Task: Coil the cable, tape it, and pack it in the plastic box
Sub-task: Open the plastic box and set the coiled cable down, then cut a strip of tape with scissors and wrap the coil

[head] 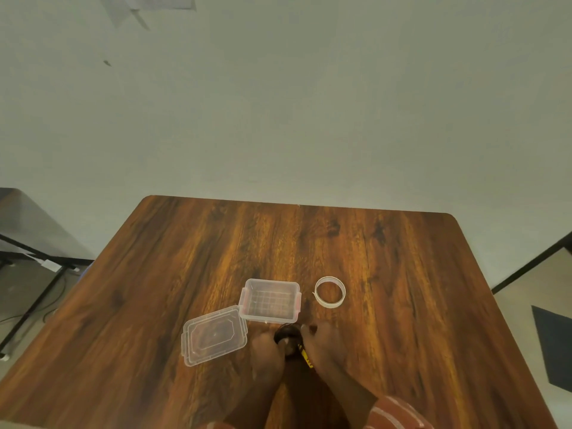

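Both my hands closed on the small dark coiled cable (286,335), held just above the brown wood-grain table (387,258): left hand (266,351) pinching one side, right hand (323,342) the other, a yellow-marked end (306,358) trailing beneath. The clear rectangular plastic box (270,301) stood open just beyond, its clear lid (215,335) beside it, the white tape roll (330,291) to the right. I judged the coil could spring loose once one hand left to fetch tape.
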Demonstrator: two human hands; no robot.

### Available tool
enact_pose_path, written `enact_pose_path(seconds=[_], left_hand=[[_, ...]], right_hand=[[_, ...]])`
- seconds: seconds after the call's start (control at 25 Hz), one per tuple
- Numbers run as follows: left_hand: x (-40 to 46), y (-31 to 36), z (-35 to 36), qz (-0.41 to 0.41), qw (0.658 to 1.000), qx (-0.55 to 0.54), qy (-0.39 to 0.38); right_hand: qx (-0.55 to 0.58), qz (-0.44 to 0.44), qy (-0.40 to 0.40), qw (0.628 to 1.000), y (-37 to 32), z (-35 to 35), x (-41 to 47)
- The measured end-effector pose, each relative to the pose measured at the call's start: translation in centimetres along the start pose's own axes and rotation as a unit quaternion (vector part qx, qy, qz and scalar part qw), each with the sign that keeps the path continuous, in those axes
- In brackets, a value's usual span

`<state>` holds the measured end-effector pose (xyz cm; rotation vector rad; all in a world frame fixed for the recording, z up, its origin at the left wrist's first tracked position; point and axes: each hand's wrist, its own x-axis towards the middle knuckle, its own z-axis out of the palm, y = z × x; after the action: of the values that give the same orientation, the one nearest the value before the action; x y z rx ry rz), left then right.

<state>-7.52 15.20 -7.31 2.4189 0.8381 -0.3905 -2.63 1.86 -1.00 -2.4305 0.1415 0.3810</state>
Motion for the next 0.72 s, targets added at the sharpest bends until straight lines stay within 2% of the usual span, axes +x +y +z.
enact_pose_path(seconds=[0.12, 0.2, 0.28, 0.36, 0.4, 0.48, 0.6, 0.72], left_hand=[[-0.6, -0.3, 0.2, 0.032, 0.995, -0.082, 0.044], [-2.4, 0.9, -1.3, 0.029, 0.991, -0.112, 0.068], [-3.5, 1.1, -2.2, 0.043, 0.987, -0.107, 0.112], [-3.9, 1.6, -3.1, 0.084, 0.977, -0.092, 0.171], [-4.0, 2.2, -3.7, 0.095, 0.97, -0.113, 0.194], [-4.4, 4.8, -5.9, 0.095, 0.952, -0.2, 0.211], [-4.1, 8.5, -8.9, 0.159, 0.937, -0.275, 0.144], [-4.0, 10.2, -11.2, 0.22, 0.926, -0.298, 0.074]], right_hand=[[-0.063, -0.108, 0.098, 0.987, 1.4, -2.2, 3.2], [-0.082, -0.157, 0.055, 0.983, 2.2, -3.4, 5.7], [-0.093, -0.154, -0.027, 0.983, 2.6, -4.0, 7.4], [-0.136, -0.149, -0.046, 0.978, 3.2, -4.2, 8.6], [-0.116, -0.154, -0.031, 0.981, 3.5, -4.3, 8.9], [0.0, -0.16, -0.015, 0.987, 4.0, -4.5, 8.3], [0.215, -0.16, -0.057, 0.962, 3.5, -5.7, 6.0], [0.306, -0.186, -0.074, 0.931, 1.7, -8.2, 3.1]])
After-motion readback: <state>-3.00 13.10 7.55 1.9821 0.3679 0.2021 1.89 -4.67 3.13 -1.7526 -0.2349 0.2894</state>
